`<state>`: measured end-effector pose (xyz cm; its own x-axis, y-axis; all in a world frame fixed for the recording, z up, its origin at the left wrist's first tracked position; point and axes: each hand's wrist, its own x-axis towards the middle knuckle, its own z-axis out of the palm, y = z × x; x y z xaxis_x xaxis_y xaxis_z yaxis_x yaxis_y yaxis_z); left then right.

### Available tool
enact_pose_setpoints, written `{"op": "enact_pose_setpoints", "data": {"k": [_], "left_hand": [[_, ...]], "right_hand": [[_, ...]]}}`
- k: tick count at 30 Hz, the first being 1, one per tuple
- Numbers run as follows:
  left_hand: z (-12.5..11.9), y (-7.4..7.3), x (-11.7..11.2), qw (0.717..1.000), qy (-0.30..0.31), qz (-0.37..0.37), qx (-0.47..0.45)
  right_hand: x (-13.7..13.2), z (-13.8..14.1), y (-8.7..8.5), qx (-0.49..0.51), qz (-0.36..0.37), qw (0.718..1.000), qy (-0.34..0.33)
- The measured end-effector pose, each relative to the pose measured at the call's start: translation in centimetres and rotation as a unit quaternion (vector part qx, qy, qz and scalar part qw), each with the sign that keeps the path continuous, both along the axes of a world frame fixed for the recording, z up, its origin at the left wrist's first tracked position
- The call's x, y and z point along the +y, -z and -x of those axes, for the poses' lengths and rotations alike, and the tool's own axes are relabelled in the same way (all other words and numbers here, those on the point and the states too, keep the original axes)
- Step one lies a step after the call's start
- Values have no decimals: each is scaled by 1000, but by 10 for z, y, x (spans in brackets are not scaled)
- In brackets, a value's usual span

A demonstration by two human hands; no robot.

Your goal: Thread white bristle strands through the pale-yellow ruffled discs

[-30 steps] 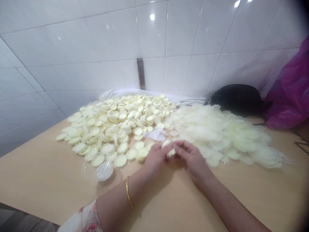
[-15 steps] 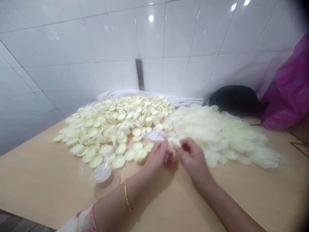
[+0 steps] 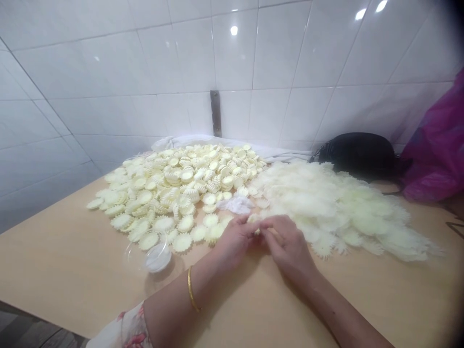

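Observation:
My left hand (image 3: 234,240) and my right hand (image 3: 288,244) meet over the wooden table (image 3: 72,270), fingertips pinched together on a small cream fluted disc (image 3: 254,220) that is mostly hidden between them. To the left lies a wide heap of stiff cream fluted discs (image 3: 177,188). On the right spreads a pile of thin, pale, frilly flat pieces (image 3: 333,205). A gold bangle sits on my left wrist.
A small clear cup with white contents (image 3: 156,256) stands near my left forearm. A crumpled white scrap (image 3: 237,204) lies between the piles. A black bag (image 3: 358,152) and a magenta plastic bag (image 3: 438,145) sit at the back right against the tiled wall.
My hands parted slightly half a second ago, with a frilly piece at the fingertips, then came together again, fingers pinched close over the small disc.

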<state>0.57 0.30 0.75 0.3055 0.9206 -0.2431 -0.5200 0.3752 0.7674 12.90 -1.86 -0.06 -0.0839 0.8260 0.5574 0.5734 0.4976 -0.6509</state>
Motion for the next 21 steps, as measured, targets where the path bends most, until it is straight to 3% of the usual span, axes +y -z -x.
{"op": "enact_pose_setpoints", "data": {"k": [2, 6, 8, 10, 13, 16, 21], "left_hand": [[-1, -2, -1, 1000, -3, 19, 6], [-2, -6, -1, 998, 1, 58, 9], [-2, -4, 0, 999, -2, 48, 5], [-1, -2, 1, 1000, -9, 23, -5], [-2, 2, 1, 1000, -4, -7, -13], [-2, 3, -1, 1000, 28, -10, -8], [-2, 1, -2, 998, 55, -3, 10]], "right_hand": [[0, 0, -1, 69, 63, 996, 13], [-2, -1, -4, 221, 205, 954, -6], [-2, -1, -4, 197, 176, 964, -3], [-2, 0, -3, 110, 100, 989, 3], [-1, 2, 0, -2, 27, 1000, 8], [0, 3, 2, 6, 46, 999, 7], [0, 2, 1, 145, 155, 977, -5]]}}
